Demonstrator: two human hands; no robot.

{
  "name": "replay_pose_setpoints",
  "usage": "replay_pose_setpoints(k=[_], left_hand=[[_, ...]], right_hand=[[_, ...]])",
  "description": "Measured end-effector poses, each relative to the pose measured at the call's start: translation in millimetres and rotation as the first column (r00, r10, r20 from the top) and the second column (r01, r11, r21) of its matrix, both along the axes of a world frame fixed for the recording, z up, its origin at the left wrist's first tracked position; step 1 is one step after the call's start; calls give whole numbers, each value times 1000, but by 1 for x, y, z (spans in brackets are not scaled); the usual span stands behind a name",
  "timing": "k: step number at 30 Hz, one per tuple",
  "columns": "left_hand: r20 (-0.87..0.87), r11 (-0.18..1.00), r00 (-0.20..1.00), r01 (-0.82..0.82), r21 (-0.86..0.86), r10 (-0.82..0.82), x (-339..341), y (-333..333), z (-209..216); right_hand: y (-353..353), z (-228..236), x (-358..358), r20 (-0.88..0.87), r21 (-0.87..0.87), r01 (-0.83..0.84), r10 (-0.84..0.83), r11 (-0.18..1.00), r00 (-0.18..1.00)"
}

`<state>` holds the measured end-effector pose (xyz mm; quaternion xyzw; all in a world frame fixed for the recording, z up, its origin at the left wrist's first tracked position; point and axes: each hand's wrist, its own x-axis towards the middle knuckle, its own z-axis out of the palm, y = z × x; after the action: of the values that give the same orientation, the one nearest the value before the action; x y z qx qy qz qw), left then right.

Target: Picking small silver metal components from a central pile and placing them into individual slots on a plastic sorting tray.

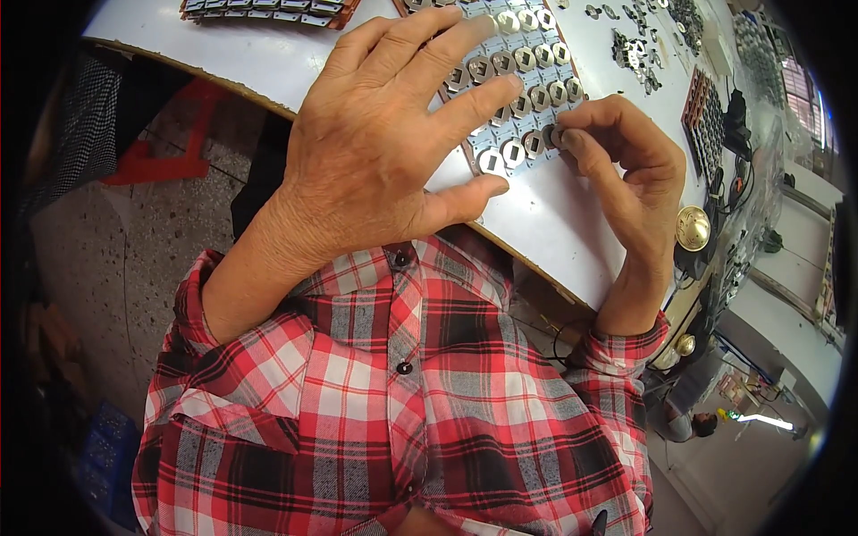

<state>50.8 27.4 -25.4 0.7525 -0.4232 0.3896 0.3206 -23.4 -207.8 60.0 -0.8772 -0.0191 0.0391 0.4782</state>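
Right hand (626,170): curled, thumb and forefinger pinched together on a small round metal part (556,136) at the near right corner of the parts tray (474,159); the remaining fingers fold into the palm. The pinched part sits at the end of the tray's nearest row, touching or just above the tray surface; which of the two cannot be told.

Left hand (384,143): open, fingers spread apart and laid flat across the same tray, holding nothing. Its thumb tip (492,188) rests on the counter (554,223) just below the tray's near edge; its fingertips reach over the rows beyond.

The tray lies between and beneath both hands and carries rows of round silver metal parts (523,85), each with a dark angular hole at the centre.

Beyond the right hand, farther up the white counter, loose small metal pieces (635,49) lie scattered. To that hand's right stands a brown tray of dark parts (706,112), and just below the wrist a round brass-coloured knob (693,228) shows past the counter edge.

Beyond the left hand, at the far left of the counter, lies another flat tray of pale parts (268,9).

Below both hands: red, white and grey checked shirt sleeves (402,402) and, to the left, a speckled floor (152,241).
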Motion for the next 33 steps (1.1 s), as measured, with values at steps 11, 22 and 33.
replay_pose_setpoints(k=[11,22,33], left_hand=[[57,1000,998,-6,-24,8,4,-4,-3],[112,999,994,-5,-43,10,9,-6,-7],[172,998,985,-1,-68,13,9,-7,-9]], right_hand=[[2,2,0,-40,83,26,-23,996,999],[5,2,0,-24,15,-58,59,998,998],[5,2,0,34,-88,-78,81,993,996]])
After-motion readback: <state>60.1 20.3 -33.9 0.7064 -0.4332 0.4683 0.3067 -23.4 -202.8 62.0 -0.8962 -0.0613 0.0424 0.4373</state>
